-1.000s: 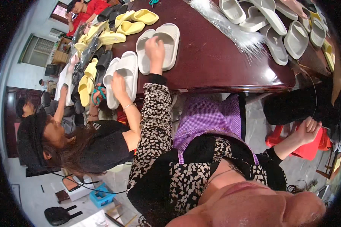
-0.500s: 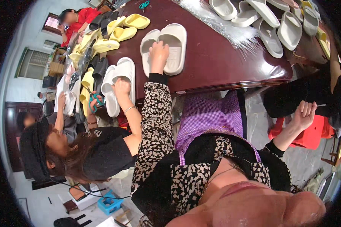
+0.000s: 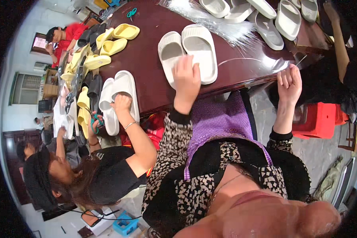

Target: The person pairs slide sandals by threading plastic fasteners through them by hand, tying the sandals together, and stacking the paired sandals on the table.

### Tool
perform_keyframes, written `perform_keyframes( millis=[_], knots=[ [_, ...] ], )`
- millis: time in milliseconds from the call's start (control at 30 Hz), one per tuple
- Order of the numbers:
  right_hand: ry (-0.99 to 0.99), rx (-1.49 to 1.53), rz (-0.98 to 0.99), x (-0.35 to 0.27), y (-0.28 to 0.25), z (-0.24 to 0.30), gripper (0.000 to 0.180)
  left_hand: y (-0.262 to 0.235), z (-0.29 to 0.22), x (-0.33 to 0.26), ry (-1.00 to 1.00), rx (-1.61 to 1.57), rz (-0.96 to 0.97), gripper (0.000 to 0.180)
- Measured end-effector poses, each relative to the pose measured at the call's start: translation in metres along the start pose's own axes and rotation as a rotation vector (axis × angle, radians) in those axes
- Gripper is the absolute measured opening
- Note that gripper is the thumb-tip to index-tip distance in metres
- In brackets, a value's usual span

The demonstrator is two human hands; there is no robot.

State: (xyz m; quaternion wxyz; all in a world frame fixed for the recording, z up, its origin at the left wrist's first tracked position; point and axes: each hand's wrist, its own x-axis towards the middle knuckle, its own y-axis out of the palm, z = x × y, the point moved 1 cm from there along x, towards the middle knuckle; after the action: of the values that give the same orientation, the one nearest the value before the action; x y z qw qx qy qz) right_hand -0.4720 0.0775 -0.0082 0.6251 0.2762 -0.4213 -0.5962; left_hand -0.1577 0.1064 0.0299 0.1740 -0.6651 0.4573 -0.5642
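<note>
My left hand (image 3: 186, 77) presses on the near end of a pair of white slide sandals (image 3: 200, 49) lying side by side on the dark red-brown table (image 3: 154, 43). My right hand (image 3: 289, 81) is raised at the table's near edge, fingers curled around a thin clear strand (image 3: 242, 60) that runs across the tabletop toward the sandals. A bundle of clear plastic strands (image 3: 210, 16) lies just beyond the pair.
A person in black on my left holds another white sandal pair (image 3: 119, 97) and teal scissors (image 3: 94, 121). Yellow sandals (image 3: 111, 41) and black ones line the table's left side, white ones (image 3: 265, 20) the far right. A red stool (image 3: 323, 119) stands at right.
My right hand has risen from beside the red stool up to the table edge and closed. My left hand stays on the white pair.
</note>
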Motion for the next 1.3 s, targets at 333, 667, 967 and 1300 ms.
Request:
perform_keyframes(
  millis=[333, 667, 967, 1300],
  knots=[
    [0.045, -0.126, 0.04, 0.016, 0.04, -0.046, 0.017, -0.01, -0.065, 0.004, 0.105, -0.486, -0.123, 0.033],
    [0.1, -0.078, 0.255, -0.006, 0.079, -0.064, 0.018, 0.002, -0.05, -0.006, 0.163, -0.352, -0.005, 0.024],
    [0.145, -0.24, 0.167, 0.033, 0.073, -0.063, 0.017, -0.004, -0.04, -0.02, 0.072, -0.211, 0.085, 0.008],
    [0.387, -0.783, 0.285, 0.07, 0.07, -0.109, 0.019, -0.008, -0.02, -0.023, -0.03, -0.185, 0.157, 0.007]
  ],
)
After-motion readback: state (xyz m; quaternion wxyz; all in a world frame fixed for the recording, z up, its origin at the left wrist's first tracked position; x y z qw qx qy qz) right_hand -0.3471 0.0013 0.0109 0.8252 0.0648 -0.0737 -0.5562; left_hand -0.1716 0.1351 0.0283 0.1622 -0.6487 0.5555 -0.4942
